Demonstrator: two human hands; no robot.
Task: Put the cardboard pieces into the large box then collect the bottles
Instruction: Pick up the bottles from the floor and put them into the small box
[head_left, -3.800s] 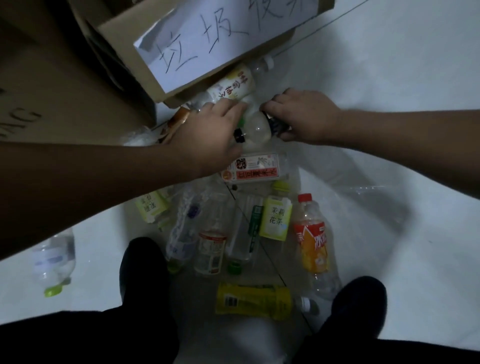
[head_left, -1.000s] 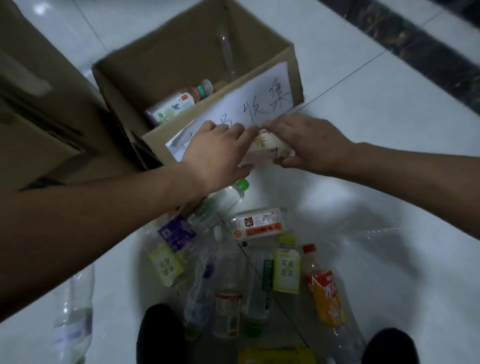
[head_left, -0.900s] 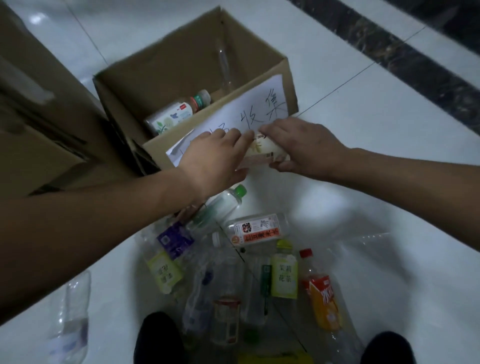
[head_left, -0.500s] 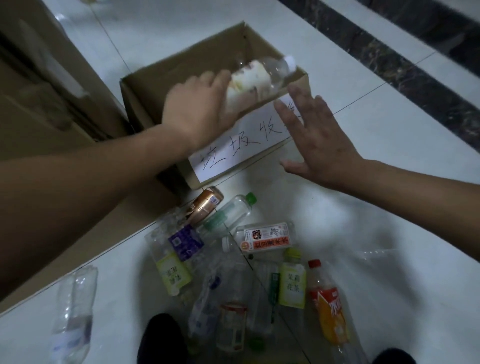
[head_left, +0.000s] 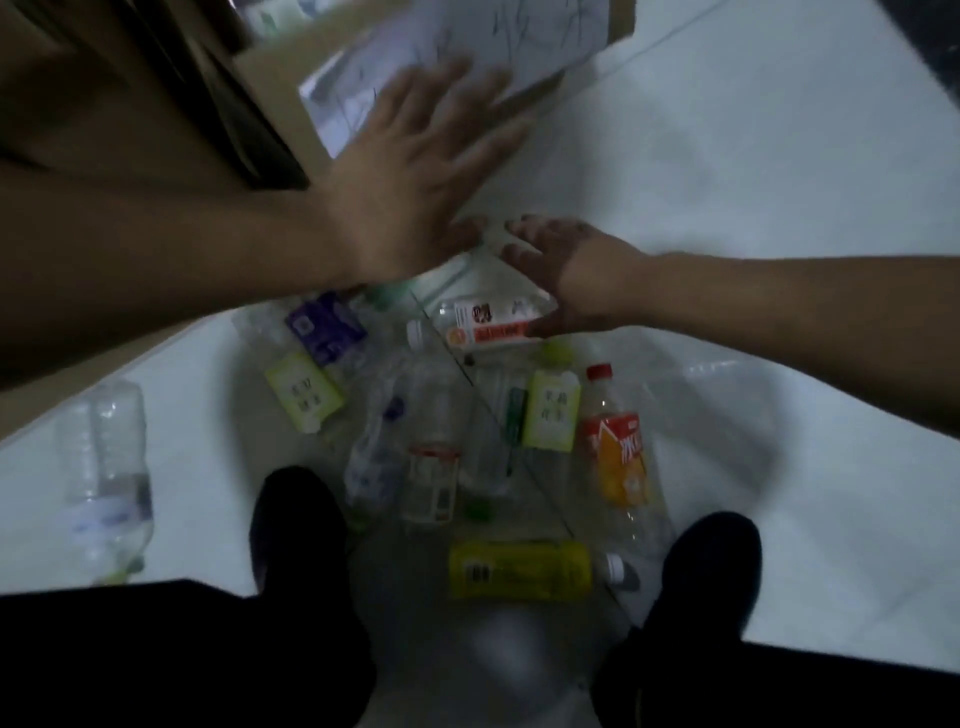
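Bottle gone from left hand (head_left: 410, 192), fingers spreading empty by cardboard box (head_left: 275, 78); right hand (head_left: 571, 270) reaching, fingers loose, for red-label bottle (head_left: 491, 327). Plenty btls remaining.

Some indoor room: glossy white tiled floor (head_left: 727, 182), cardboard boxes (head_left: 104, 119), plastic bottles (head_left: 618, 457) strewn about.

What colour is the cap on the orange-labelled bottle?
Red; the cap shows best in the head view.

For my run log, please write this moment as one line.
phase: bottle collection | left hand: open, empty, by cardboard box | right hand: open, at red-and-white-label bottle | floor: many bottles left
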